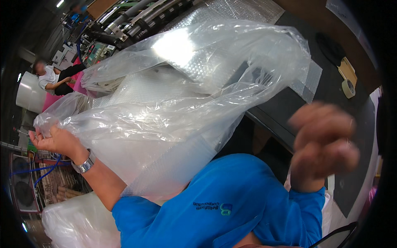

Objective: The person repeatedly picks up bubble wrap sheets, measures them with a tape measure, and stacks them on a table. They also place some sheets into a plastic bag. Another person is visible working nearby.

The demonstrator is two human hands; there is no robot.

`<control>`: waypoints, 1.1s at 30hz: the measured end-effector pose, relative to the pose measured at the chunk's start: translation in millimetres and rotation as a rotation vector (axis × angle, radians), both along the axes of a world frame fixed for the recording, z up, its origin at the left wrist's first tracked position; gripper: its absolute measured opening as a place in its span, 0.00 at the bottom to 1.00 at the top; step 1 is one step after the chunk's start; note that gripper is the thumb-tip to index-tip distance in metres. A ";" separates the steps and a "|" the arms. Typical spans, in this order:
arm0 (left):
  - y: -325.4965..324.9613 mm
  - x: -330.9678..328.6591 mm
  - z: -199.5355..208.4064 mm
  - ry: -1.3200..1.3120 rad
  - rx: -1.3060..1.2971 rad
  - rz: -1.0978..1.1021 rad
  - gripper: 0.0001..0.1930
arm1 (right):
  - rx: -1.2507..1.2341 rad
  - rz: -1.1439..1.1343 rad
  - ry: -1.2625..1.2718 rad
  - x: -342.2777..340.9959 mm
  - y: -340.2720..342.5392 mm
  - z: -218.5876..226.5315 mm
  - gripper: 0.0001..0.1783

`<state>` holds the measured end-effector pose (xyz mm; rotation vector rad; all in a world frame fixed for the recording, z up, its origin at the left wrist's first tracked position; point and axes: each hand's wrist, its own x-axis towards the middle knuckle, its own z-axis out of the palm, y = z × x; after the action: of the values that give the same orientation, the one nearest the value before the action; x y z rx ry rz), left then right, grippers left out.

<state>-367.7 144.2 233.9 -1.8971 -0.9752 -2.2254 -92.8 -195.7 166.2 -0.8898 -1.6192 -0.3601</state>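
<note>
Machinery [142, 25] behind; outstretched left hand [62, 141] holds film [140, 122]; raised right hand [324, 138] blurred, grip unclear.

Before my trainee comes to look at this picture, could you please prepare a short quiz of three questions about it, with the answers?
1. What is worn on the wrist of the left hand?
2. True or false: the roll of tape lies apart from the right hand.
3. Which of these is nearest to the left hand?
a) the roll of tape
b) the clear plastic
c) the dark table

Key:
1. A metal watch.
2. True.
3. b.
</note>
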 end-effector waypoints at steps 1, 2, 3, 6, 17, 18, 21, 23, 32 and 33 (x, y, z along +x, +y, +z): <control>-3.3 1.7 -0.5 -0.024 0.016 -0.022 0.27 | -0.260 0.165 -0.039 -15.4 10.4 1.0 0.20; -9.9 -8.7 1.4 -0.057 0.028 -0.011 0.28 | -0.534 0.312 -0.084 -32.4 24.2 8.5 0.20; -3.4 -0.7 -3.1 -0.052 0.048 -0.064 0.28 | -0.799 0.452 -0.046 -47.0 39.2 -7.2 0.28; -0.4 -4.0 -1.6 0.001 0.205 -0.092 0.29 | -0.748 -0.065 -0.255 -72.7 92.9 -77.3 0.36; -45.0 1.8 -29.8 0.957 0.193 0.470 0.30 | -1.106 -0.066 -0.362 -45.2 78.6 -49.3 0.12; -42.8 0.8 -40.4 1.075 0.177 0.427 0.32 | -0.960 -0.122 -0.237 -28.4 67.8 -27.5 0.11; -29.9 18.8 -76.7 1.298 0.068 0.229 0.38 | -0.454 -0.180 0.613 -0.5 31.3 12.7 0.09; -23.4 31.0 -96.9 1.298 -0.126 0.113 0.42 | -0.208 -0.209 0.694 24.6 20.0 23.0 0.11; -3.3 28.0 -121.3 1.338 -0.517 -0.443 0.13 | 0.365 -0.065 0.768 64.3 29.1 39.1 0.16; -10.9 23.3 -105.6 1.226 -0.373 -0.571 0.12 | 0.339 -0.159 0.726 60.3 38.8 39.1 0.15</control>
<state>-344.4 133.4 128.3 -3.2278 -0.6264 -0.5273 -32.6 -156.9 205.3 -0.7662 -0.7940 -0.3533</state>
